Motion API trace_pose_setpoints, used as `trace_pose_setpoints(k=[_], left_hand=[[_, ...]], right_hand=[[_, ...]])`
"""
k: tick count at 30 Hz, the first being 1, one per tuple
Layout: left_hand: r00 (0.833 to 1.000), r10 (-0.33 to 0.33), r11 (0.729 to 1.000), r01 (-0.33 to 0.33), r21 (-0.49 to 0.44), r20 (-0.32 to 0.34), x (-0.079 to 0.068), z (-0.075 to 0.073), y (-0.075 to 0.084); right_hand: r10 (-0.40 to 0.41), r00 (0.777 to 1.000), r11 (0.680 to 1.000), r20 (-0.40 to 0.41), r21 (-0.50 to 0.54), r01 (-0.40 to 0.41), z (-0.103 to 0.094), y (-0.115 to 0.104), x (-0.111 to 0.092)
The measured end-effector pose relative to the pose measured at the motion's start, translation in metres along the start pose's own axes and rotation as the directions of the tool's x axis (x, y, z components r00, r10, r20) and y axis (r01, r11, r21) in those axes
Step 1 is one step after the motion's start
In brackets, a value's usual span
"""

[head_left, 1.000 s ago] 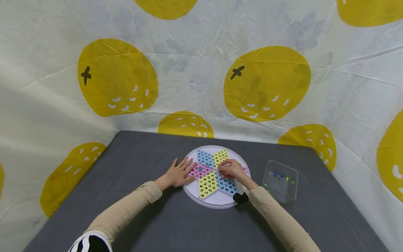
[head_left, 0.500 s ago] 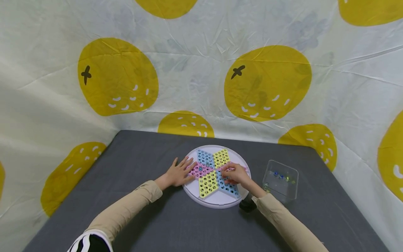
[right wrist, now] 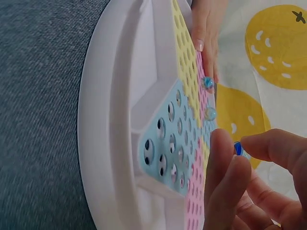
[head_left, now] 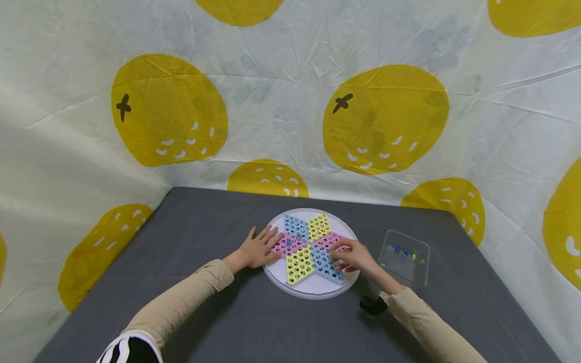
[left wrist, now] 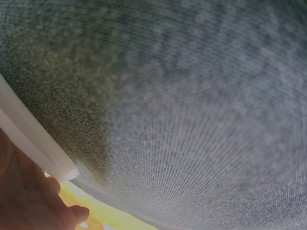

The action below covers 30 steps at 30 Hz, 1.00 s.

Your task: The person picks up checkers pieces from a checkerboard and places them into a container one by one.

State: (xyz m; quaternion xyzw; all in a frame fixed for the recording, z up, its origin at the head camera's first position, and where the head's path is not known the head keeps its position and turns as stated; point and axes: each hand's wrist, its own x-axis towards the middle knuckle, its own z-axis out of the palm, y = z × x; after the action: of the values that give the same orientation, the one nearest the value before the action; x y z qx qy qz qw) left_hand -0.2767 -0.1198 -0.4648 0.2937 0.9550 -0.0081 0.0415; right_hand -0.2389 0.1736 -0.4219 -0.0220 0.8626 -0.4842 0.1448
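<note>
A round white Chinese checkers board (head_left: 278, 286) bears a star of blue, yellow and pink holed sections. My left hand (head_left: 256, 250) rests at its left rim, fingers spread flat over the pink point. Over the board's right side, my right hand (head_left: 356, 256) pinches a blue glass marble (right wrist: 238, 148) between its fingertips, as the right wrist view shows. Two more marbles sit on the board: a blue one (right wrist: 207, 82) in the pink section and a pale clear one (right wrist: 210, 113) near it. In the left wrist view, part of the left hand shows under the board's rim.
A clear plastic box (head_left: 404, 277) stands on the grey-covered table (head_left: 290, 333) right of the board, with several blue and yellow-green marbles (head_left: 405, 253) inside. A black wrist camera (head_left: 373, 306) hangs at the right wrist. Behind the table hangs a fruit-print curtain (head_left: 277, 111).
My right hand has drawn back from near the star's centre to the board's right side, uncovering more of the right pink section. The left hand has stayed in place.
</note>
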Motion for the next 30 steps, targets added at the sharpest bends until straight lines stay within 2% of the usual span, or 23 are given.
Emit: trace_pose_setpoints(k=[11,30], left_hand=[[1.000,0.009,1.000,-0.009,-0.006,-0.017,-0.001,0.000,-0.001],[1.000,0.003,1.000,-0.003,-0.019,-0.011,0.001,0.001,0.000]], right_hand=[[0.027,1.000,1.000,0.009,-0.003,-0.027,-0.018,0.001,-0.012],[-0.022,0.999,1.000,0.035,0.007,0.021,-0.054,0.015,-0.038]])
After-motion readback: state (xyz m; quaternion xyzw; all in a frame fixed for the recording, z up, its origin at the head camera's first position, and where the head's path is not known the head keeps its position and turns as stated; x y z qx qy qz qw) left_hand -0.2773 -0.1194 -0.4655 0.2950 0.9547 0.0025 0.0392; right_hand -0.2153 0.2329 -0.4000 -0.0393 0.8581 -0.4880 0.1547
